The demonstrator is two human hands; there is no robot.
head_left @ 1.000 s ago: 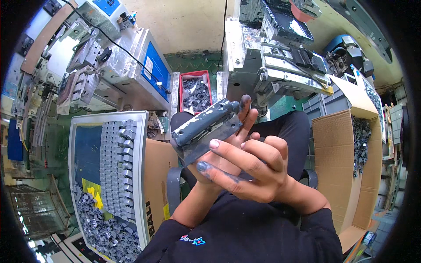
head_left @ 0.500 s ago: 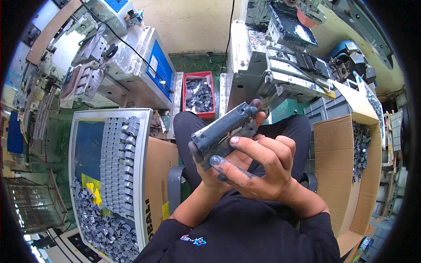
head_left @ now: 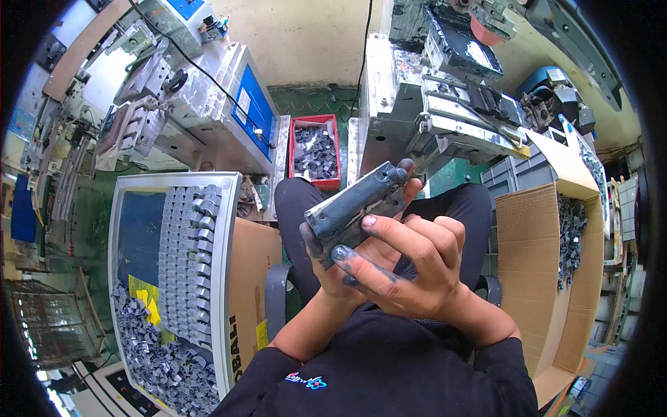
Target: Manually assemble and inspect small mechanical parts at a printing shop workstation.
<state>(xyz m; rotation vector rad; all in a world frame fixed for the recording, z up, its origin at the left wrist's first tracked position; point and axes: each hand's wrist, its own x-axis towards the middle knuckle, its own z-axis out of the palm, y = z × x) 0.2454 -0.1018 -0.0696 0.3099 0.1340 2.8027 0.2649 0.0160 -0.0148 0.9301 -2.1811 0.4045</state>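
A dark grey, paint-smeared block (head_left: 358,201) with a rounded ridge and a pale far edge is held at a slant over my lap. My left hand (head_left: 337,283) wraps it from beneath, thumb along its left end and stained fingertips showing past its right end. My right hand (head_left: 424,267) comes over the near side, its index fingertip against the block and its grey-stained thumb by the lower edge. What lies under the right fingers is hidden. Dark smears mark both hands.
At left, a framed screen (head_left: 235,208) bears rows of grey parts (head_left: 187,257) and a loose heap (head_left: 163,354). A red box (head_left: 336,149) of small parts stands ahead between two machines (head_left: 201,125). An open cardboard box (head_left: 526,271) with dark parts is at right.
Almost nothing differs. My right fingers have shifted very slightly on the block, which stays at the same slant.
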